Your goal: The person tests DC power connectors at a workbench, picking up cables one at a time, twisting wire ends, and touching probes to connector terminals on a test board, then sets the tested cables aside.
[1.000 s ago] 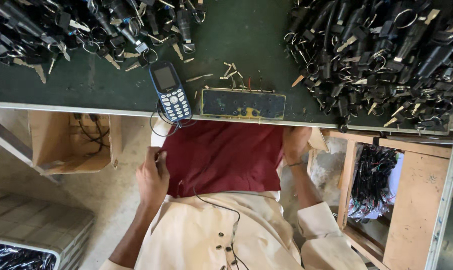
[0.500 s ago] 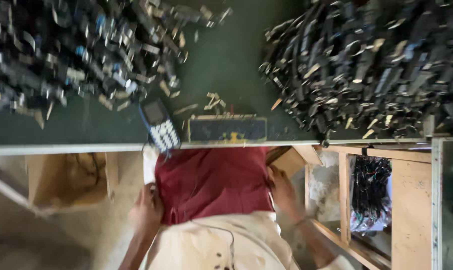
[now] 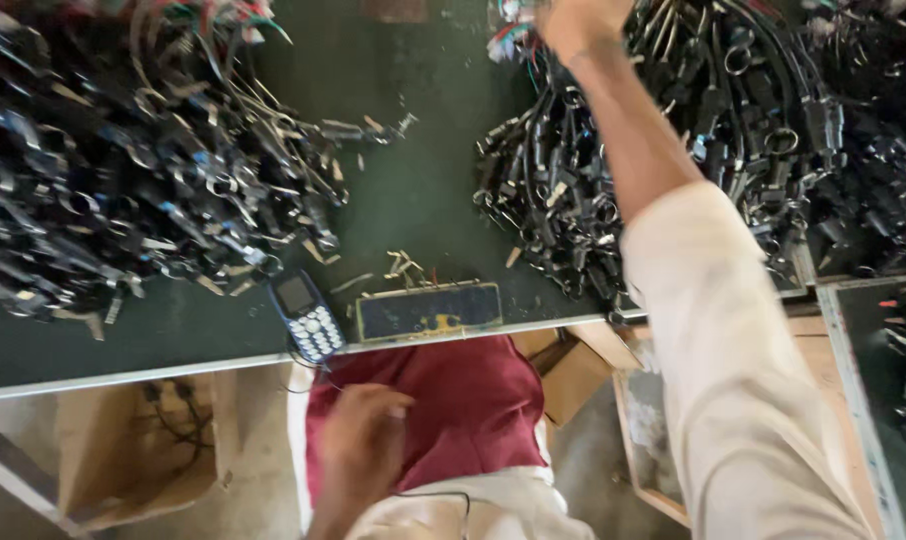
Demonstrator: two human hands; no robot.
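Dark green worktable (image 3: pixel 413 190): two heaps of black cable parts, left heap (image 3: pixel 123 190) and right heap (image 3: pixel 733 150), one keypad phone (image 3: pixel 308 318) and one dark block (image 3: pixel 430 311) at the near edge. Right hand (image 3: pixel 578 22), a second ago down by the lap, now reaches the far right heap (grip cannot be told, cropped); left hand (image 3: pixel 358 450) rests loosely open on the maroon cloth (image 3: pixel 463 410), holding nothing.

Cream long-sleeved shirt (image 3: pixel 743 380), maroon cloth (image 3: pixel 453 410) over lap, thin black cable (image 3: pixel 443 495)

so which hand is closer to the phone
Left. The left hand is low over the red cloth, just below the phone at the table edge. The right hand is far off, reaching up into the cable pile at upper right.
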